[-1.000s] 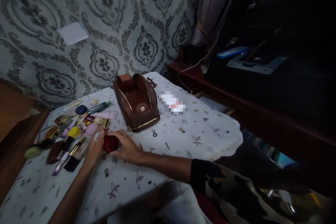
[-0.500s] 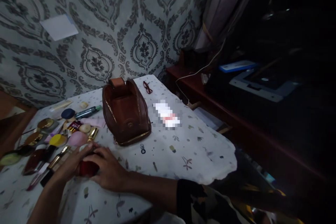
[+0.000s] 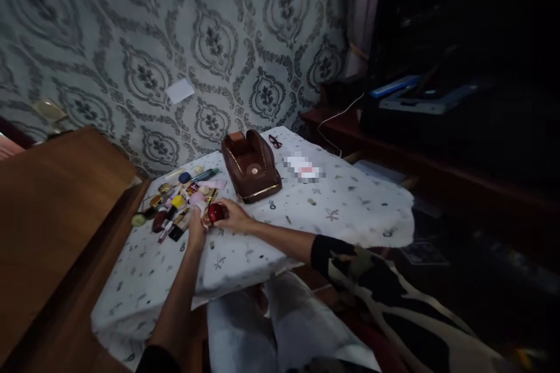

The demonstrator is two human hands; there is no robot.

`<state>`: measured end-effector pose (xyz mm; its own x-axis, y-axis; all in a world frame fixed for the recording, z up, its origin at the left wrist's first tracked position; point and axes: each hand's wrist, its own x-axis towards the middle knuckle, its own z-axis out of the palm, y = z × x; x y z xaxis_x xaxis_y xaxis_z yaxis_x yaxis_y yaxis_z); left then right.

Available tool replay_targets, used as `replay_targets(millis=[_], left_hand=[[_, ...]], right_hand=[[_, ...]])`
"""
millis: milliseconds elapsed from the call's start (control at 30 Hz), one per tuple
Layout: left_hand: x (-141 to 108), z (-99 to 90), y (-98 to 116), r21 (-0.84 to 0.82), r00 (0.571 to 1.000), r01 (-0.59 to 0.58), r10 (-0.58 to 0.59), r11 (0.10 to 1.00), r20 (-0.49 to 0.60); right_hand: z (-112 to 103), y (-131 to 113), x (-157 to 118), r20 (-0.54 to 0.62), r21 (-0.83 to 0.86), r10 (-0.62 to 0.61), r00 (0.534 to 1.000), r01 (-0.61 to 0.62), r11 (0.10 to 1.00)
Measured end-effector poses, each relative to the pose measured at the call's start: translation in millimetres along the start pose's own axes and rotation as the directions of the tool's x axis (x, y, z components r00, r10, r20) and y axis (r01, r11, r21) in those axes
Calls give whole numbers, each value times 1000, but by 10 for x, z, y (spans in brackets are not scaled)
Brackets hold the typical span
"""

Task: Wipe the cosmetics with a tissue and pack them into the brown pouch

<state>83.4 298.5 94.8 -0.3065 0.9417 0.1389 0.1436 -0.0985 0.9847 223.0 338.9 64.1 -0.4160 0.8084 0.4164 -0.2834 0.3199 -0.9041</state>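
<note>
Red object (image 3: 216, 213) in right hand (image 3: 237, 215) has open tablecloth (image 3: 258, 250) toward the near edge.

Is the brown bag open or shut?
Open: the brown bag's unzipped top gapes, showing the brown inside.

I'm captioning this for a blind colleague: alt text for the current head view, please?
A person's right hand holds a shiny, rounded red object, the left hand close beside it, over a white patterned tablecloth. Beyond them is an open brown bag, with assorted small cosmetics spread to its left.
</note>
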Motion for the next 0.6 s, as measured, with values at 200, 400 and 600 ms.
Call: replay_targets(millis=[200, 400, 600], left_hand=[[-296, -125, -30, -16, 990, -138, 139, 990, 27], [-355, -161, -108, -27, 946, -302, 303, 953, 112], [-372, -185, -64, -16, 932, -335, 334, 942, 143]], right_hand=[[-8, -10, -20, 17, -18, 32, 999, -32, 999], [6, -67, -85, 15, -84, 23, 1000, -22, 996], [-23, -57, -62, 7, -1, 56, 998, -56, 998]])
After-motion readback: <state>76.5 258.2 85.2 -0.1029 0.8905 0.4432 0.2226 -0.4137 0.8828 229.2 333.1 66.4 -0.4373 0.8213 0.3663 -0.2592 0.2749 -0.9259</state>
